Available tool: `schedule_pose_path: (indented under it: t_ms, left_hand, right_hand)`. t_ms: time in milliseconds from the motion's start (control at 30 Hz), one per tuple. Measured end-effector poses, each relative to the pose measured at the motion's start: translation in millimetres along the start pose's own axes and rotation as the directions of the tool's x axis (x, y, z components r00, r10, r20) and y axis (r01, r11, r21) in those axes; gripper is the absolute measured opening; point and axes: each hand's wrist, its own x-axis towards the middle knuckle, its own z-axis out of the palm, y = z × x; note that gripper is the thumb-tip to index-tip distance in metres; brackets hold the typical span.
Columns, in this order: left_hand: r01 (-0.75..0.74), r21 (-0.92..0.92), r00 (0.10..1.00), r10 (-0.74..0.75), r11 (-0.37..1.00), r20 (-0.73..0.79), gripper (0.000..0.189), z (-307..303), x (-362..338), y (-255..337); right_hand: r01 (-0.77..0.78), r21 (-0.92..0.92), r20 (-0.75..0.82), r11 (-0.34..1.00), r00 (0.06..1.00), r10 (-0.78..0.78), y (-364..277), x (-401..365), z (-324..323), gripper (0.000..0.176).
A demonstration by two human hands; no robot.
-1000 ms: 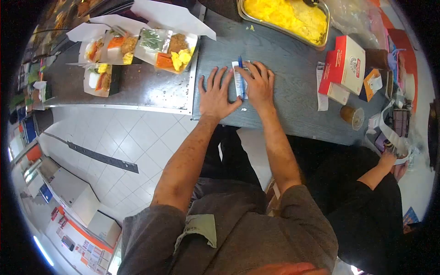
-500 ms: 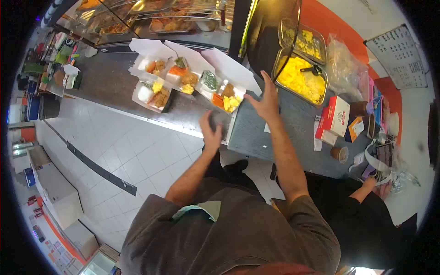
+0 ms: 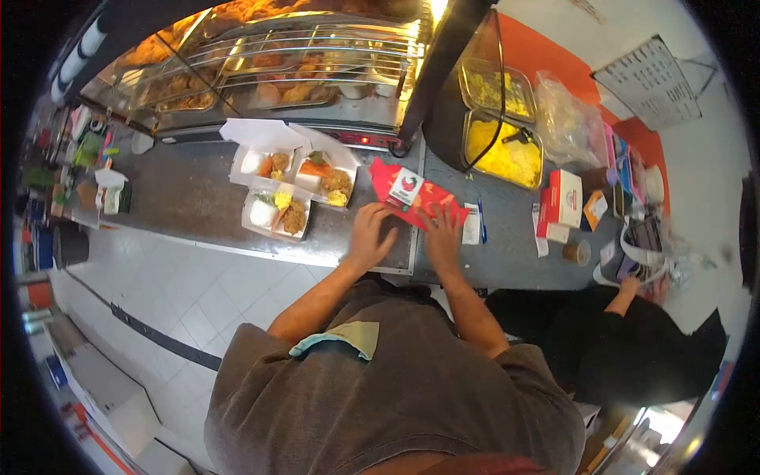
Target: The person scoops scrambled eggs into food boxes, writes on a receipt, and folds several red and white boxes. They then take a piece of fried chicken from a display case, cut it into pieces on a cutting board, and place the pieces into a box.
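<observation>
A red-topped food box (image 3: 416,193) lies at an angle on the counter, its lid down and its contents hidden. My left hand (image 3: 370,237) touches the box's near left edge with its fingertips, the thumb held apart. Spread over the near right part of the lid are the fingers of my right hand (image 3: 442,237). To the left stand several white boxes with raised or open lids, among them the front box (image 3: 277,214) with rice, fried pieces and yellow food, and the right box (image 3: 326,178) with orange and fried food.
Trays of yellow food (image 3: 504,150) stand at the back right, near a red and white carton (image 3: 564,198) and a small cup (image 3: 577,252). A paper slip (image 3: 472,224) and blue pen lie right of my hand. A person in black (image 3: 609,340) is at the far right.
The rightmost box, open with food showing before, now has its red lid down. Both my hands have come onto it, the right one moving down from beside its raised lid. The view has shifted.
</observation>
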Motion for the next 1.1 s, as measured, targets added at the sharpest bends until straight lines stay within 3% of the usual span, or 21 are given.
schedule_pose_path:
  t_ms: [100,167,200,233,300,333,367,400,433,467,533,567,600,667,700,800,833,900,933,1033,1100]
  left_hand:
    - [-0.058,0.088,0.993,0.049,0.994,0.106,0.049,44.2,38.1,-1.8]
    - [0.056,0.347,0.997,-0.071,0.936,0.031,0.06,93.2,36.5,-32.8]
    - [0.045,0.337,0.997,-0.065,0.941,0.05,0.06,107.2,29.3,-42.1]
    - [0.198,0.279,0.972,-0.224,0.94,0.066,0.063,118.9,23.5,-49.6]
    - [0.471,0.151,0.856,-0.492,0.869,0.16,0.066,121.3,18.3,-46.0]
    - [0.467,0.152,0.857,-0.488,0.871,0.166,0.066,118.3,15.8,-42.2]
    - [0.499,0.172,0.838,-0.523,0.85,0.154,0.066,115.3,9.5,-39.5]
    - [0.533,0.192,0.816,-0.561,0.824,0.139,0.066,112.8,2.0,-36.4]
    - [0.517,0.183,0.838,-0.538,0.836,0.09,0.065,115.1,-10.9,-39.9]
    - [0.521,0.192,0.833,-0.545,0.831,0.094,0.065,112.6,-15.4,-40.8]
    - [0.613,0.044,0.77,-0.609,0.789,0.189,0.063,108.2,-12.0,-47.1]
    - [0.668,-0.016,0.726,-0.647,0.744,0.234,0.062,106.5,-7.1,-51.6]
    - [0.67,-0.013,0.724,-0.649,0.743,0.233,0.062,102.5,-5.4,-55.5]
    - [0.45,-0.119,0.889,-0.433,0.885,0.148,0.062,92.6,1.5,-56.2]
    - [0.609,-0.323,0.793,-0.544,0.725,0.274,0.059,75.3,14.0,-30.1]
    - [0.642,-0.251,0.766,-0.595,0.724,0.242,0.054,64.3,14.6,-27.0]
    - [0.729,-0.228,0.683,-0.664,0.645,0.305,0.049,56.0,23.0,-15.8]
    - [0.71,-0.271,0.704,-0.643,0.65,0.302,0.049,51.7,27.0,-9.3]
    - [0.681,-0.321,0.733,-0.612,0.659,0.297,0.048,51.4,28.7,-10.4]
    - [0.711,-0.263,0.702,-0.642,0.652,0.309,0.046,55.3,30.7,-19.7]
    - [0.725,-0.252,0.688,-0.654,0.642,0.314,0.046,58.3,31.4,-25.2]
  right_hand:
    - [-0.012,0.02,0.036,1.0,0.999,0.012,47.3,-21.4,-0.1,0.058]
    - [-0.011,0.105,0.088,0.994,0.996,0.001,58.2,-23.0,-17.1,0.058]
    - [0.014,0.201,0.139,0.979,0.989,-0.043,61.4,-23.5,-23.1,0.059]
    - [-0.003,0.199,0.14,0.98,0.99,-0.025,65.3,-23.6,-14.7,0.059]
    - [-0.172,0.399,-0.016,0.901,0.981,0.194,72.7,-23.4,16.8,0.053]
    - [-0.178,0.399,-0.018,0.9,0.979,0.201,71.0,-17.3,24.3,0.053]
    - [-0.344,0.505,-0.079,0.792,0.895,0.439,63.9,-10.5,32.3,0.049]
    - [-0.467,0.611,-0.105,0.639,0.753,0.65,57.5,-5.9,39.4,0.046]
    - [-0.556,0.564,-0.042,0.61,0.719,0.694,49.8,-3.2,38.1,0.048]
    - [-0.563,0.566,-0.03,0.602,0.716,0.698,55.3,-7.0,49.4,0.048]
    - [-0.521,0.733,0.102,0.438,0.72,0.686,71.7,-5.0,67.9,0.054]
    - [-0.52,0.789,0.248,0.329,0.758,0.603,84.5,-2.8,57.6,0.052]
    - [-0.52,0.789,0.252,0.326,0.758,0.601,96.0,-1.4,47.6,0.052]
    - [-0.601,0.704,0.366,0.38,0.764,0.531,111.8,5.4,27.9,0.044]
    - [-0.658,0.676,0.437,0.331,0.72,0.539,102.4,10.0,-2.3,0.043]
    - [-0.604,0.712,0.458,0.358,0.786,0.416,111.9,9.8,-8.8,0.043]
    - [-0.605,0.713,0.464,0.354,0.786,0.409,112.0,11.4,-10.2,0.043]
    - [-0.585,0.799,0.504,0.141,0.778,0.374,110.7,10.2,-14.5,0.039]
    - [-0.589,0.796,0.511,0.138,0.777,0.367,108.0,9.9,-19.8,0.039]
    - [-0.654,0.721,0.534,0.229,0.735,0.417,101.3,7.8,-16.4,0.035]
    - [-0.445,0.856,0.215,0.263,0.77,0.601,105.4,-5.0,28.2,0.036]
